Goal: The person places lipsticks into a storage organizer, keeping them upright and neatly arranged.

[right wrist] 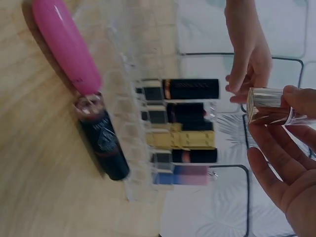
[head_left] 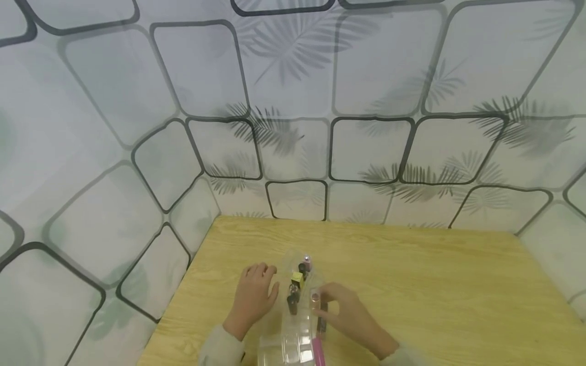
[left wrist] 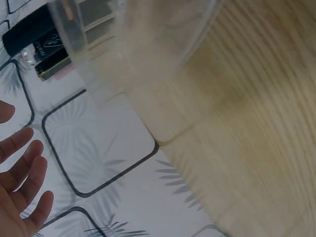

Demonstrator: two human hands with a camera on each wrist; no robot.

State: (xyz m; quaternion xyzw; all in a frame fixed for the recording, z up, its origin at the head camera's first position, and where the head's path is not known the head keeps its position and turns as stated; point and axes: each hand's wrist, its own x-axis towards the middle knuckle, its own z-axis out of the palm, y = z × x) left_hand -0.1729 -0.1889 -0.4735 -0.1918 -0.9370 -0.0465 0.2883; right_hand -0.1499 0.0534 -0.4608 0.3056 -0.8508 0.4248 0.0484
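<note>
My right hand (head_left: 345, 310) pinches a lipstick tube (right wrist: 266, 106) with a shiny metallic, clear-ended case between thumb and fingers, above the right side of a clear plastic organizer (head_left: 293, 348). Several lipsticks stand in a row in the organizer: black ones (right wrist: 193, 89), a gold one (right wrist: 195, 140) and a pink-and-blue one (right wrist: 192, 176) at the end. Left of the organizer is my left hand (head_left: 254, 295), its fingers relaxed and holding nothing. In the left wrist view that hand (left wrist: 19, 187) shows apart from the organizer's clear wall (left wrist: 94, 74).
On the wooden table (head_left: 435, 284) right beside the organizer lie a bright pink tube (right wrist: 66, 44) and a black lipstick tube (right wrist: 104, 143), end to end. A patterned wall covering (head_left: 293, 152) rises behind the table and along its left side.
</note>
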